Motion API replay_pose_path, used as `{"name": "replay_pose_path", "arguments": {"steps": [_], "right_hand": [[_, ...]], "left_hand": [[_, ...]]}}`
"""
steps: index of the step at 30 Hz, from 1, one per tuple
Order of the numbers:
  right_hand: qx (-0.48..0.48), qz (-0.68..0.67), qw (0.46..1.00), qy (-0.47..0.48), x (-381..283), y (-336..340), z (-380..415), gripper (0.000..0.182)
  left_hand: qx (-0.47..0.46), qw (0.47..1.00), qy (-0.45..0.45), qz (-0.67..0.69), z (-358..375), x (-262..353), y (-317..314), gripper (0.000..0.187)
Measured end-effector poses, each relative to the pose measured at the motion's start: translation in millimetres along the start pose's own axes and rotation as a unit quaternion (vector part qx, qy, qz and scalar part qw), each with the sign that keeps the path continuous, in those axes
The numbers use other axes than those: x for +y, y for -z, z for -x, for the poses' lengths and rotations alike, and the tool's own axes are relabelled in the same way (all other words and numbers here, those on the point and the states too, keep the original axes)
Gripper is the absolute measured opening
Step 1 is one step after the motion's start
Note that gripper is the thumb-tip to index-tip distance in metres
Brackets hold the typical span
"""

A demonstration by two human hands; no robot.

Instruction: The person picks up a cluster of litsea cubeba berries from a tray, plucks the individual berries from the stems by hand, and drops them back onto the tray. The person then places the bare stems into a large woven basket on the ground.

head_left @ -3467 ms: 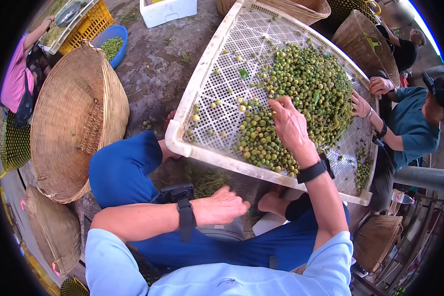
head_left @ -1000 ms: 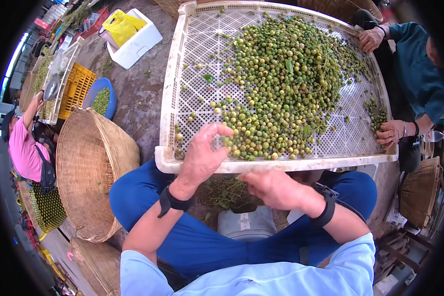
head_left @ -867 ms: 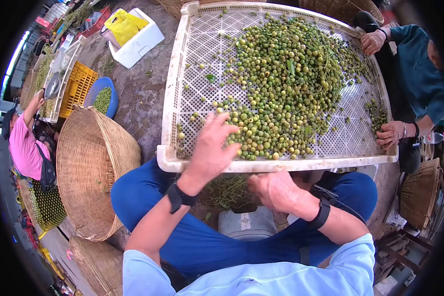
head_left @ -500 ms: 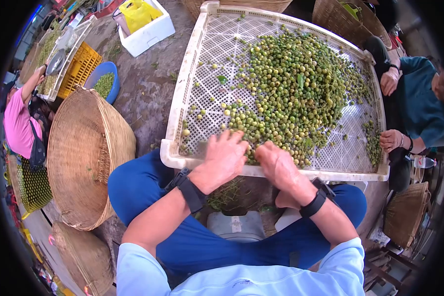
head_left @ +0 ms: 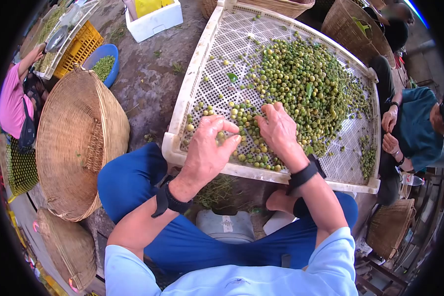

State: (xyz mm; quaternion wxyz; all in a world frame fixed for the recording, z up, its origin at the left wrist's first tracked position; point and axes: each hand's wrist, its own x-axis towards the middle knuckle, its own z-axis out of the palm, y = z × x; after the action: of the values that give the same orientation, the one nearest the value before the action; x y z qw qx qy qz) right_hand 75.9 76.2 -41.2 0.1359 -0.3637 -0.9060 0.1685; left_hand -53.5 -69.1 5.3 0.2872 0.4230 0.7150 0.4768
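A white mesh tray (head_left: 202, 59) lies in front of me, bearing a heap of small green and yellowish round fruits (head_left: 301, 84) mixed with thin stems. My left hand (head_left: 209, 148) is over the tray's near left part, its thumb and index finger apart and nothing seen between them. Loose fruits lie beside and beyond it. On the near edge of the heap rests my right hand (head_left: 280, 132), fingers bent down among the fruits; its fingertips are partly hidden, and I cannot make out what they hold.
A large wicker basket (head_left: 69, 148) stands at left, near a blue bowl (head_left: 114, 69) and a yellow crate (head_left: 79, 47). A white foam box (head_left: 155, 22) is beyond. One person in teal (head_left: 419, 128) sits at right, another in pink (head_left: 14, 106) at far left.
My left hand has lifted a little and opened its thumb and index finger. My right hand has moved farther over the fruits. The person at right has brought both hands together. The view has shifted.
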Motion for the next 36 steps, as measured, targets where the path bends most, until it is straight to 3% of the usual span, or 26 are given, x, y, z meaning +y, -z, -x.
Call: {"name": "replay_pose_path", "arguments": {"steps": [3, 7, 9, 10, 11, 13, 14, 17, 19, 23, 24, 26, 29, 31, 34, 35, 36], "right_hand": [[-0.026, 0.024, 0.998, -0.044, 8.4, -18.6, -8.6, 0.013], [-0.042, -0.081, 0.996, -0.015, 18.7, -13.0, -6.8, 0.009], [-0.034, -0.141, 0.987, -0.063, 18.9, -5.6, -2.3, 0.01], [-0.051, -0.241, 0.962, -0.123, 19.4, -1.4, -2.4, 0.012], [-0.121, -0.409, 0.878, -0.218, 21.8, 6.8, -1.1, 0.015], [-0.126, -0.545, 0.793, -0.242, 14.6, 22.1, 10.5, 0.015], [-0.131, -0.571, 0.773, -0.244, 8.8, 27.3, 17.4, 0.015], [-0.138, -0.619, 0.735, -0.24, -15.7, 42.2, 38.1, 0.016], [-0.127, -0.627, 0.733, -0.231, -26.6, 46.7, 48.5, 0.016], [-0.057, -0.568, 0.8, -0.184, -33.6, 42.9, 63.7, 0.013], [-0.055, -0.569, 0.8, -0.184, -34.1, 42.0, 66.8, 0.013], [0.038, -0.376, 0.924, -0.06, -38.0, 41.6, 69.1, 0.009], [0.058, -0.28, 0.958, 0.012, -35.8, 41.5, 71.3, 0.005], [0.052, -0.273, 0.961, 0.012, -35.0, 38.7, 74.1, 0.005], [0.034, -0.36, 0.929, -0.079, -34.2, 34.4, 76.2, 0.008], [-0.024, -0.541, 0.819, -0.19, -33.5, 37.3, 74.8, 0.011], [-0.081, -0.689, 0.66, -0.289, -32.3, 39.3, 74.3, 0.014]], "left_hand": [[-0.039, 0.999, 0.002, 0.018, -1.2, -0.3, 1.5, 0.013], [-0.012, 0.996, -0.003, 0.089, -1.8, -6.1, -4.5, 0.011], [0.006, 0.992, -0.012, 0.126, -3.2, -7.3, -6.8, 0.012], [-0.035, 0.988, 0.035, 0.144, -4.6, -6.3, -5.4, 0.011], [-0.076, 0.981, 0.082, 0.161, -5.2, -5.0, -5.1, 0.011], [-0.083, 0.964, 0.127, 0.22, -5.5, -5.0, -13.7, 0.013], [-0.089, 0.941, 0.172, 0.278, -5.6, -5.4, -18.9, 0.015], [-0.132, 0.914, 0.164, 0.346, -1.0, -4.3, -33.3, 0.016], [-0.136, 0.905, 0.15, 0.375, 3.5, -4.2, -43.8, 0.017], [-0.16, 0.895, 0.145, 0.389, 8.4, 0.4, -47.8, 0.015], [-0.159, 0.851, 0.184, 0.466, 10.6, 3.0, -49.3, 0.014], [-0.164, 0.772, 0.24, 0.565, 14.6, -0.2, -52.0, 0.012], [-0.172, 0.738, 0.245, 0.604, 17.8, -4.1, -52.4, 0.012], [-0.162, 0.746, 0.238, 0.6, 19.0, -7.1, -55.4, 0.011], [-0.158, 0.755, 0.235, 0.591, 16.2, -11.1, -57.7, 0.009], [-0.162, 0.754, 0.241, 0.589, 15.2, -11.3, -58.0, 0.009], [-0.163, 0.753, 0.243, 0.589, 15.5, -10.7, -57.9, 0.009]]}}
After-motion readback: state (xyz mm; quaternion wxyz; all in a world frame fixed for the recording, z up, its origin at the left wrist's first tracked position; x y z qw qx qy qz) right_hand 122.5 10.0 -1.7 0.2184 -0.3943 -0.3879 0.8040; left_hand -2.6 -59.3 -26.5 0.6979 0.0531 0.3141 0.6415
